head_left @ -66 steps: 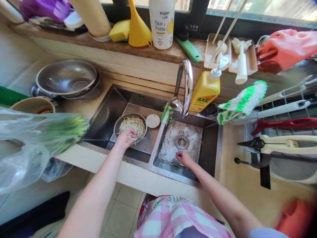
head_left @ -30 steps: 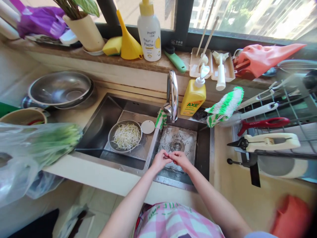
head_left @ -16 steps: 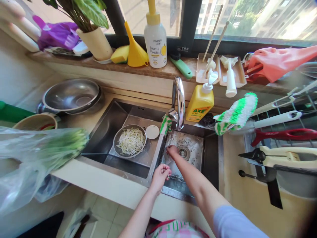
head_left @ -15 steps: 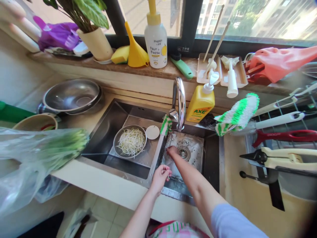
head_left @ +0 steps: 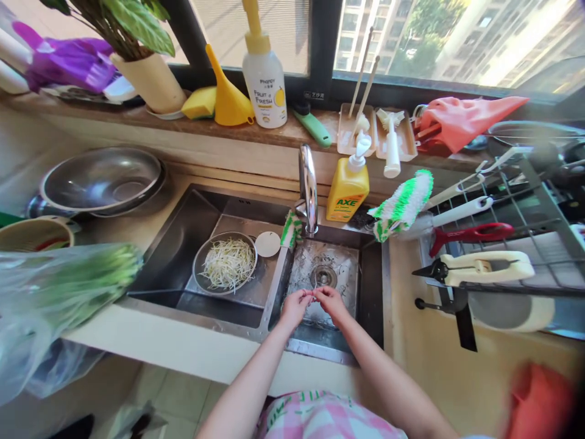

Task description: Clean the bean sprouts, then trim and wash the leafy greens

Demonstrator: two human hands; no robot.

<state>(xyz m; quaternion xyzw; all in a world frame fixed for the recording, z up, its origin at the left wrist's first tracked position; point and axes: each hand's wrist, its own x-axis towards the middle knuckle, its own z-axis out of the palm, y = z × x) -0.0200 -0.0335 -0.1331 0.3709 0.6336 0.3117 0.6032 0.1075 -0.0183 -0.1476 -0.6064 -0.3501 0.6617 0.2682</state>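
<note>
Sunlit towers fill the window (head_left: 375, 46) and, below the sill, here's the pale desk (head_left: 192, 341) with a steel double sink (head_left: 262, 323) let into it. Over the right basin (head_left: 370, 286), toward its near left corner, my two hands meet. My left hand (head_left: 293, 308) has its grip closed in a fingertip pinch, and my right hand (head_left: 333, 303) is pinched shut right against it, fingertips touching. Between them I've got a thin pale strand (head_left: 315, 281), standing up from the fingers; it's too fine for me to tell which end is which.

Over in the left basin (head_left: 169, 231), the bean sprouts (head_left: 228, 262) sit heaped in a round metal bowl (head_left: 195, 266), nearer the right edge than the left. A flat white disc (head_left: 267, 244) lies just beside the bowl, on its right. A green-and-white brush (head_left: 291, 228) lies at the far end of the divider, close to the tap (head_left: 308, 183), which curves up from the sink's far edge. Right behind, there's the yellow bottle (head_left: 348, 190), upright. Bagged greens (head_left: 91, 280) spread over the desk's near left corner, while bits of debris (head_left: 320, 259) dot the right basin around the drain (head_left: 324, 277).
</note>
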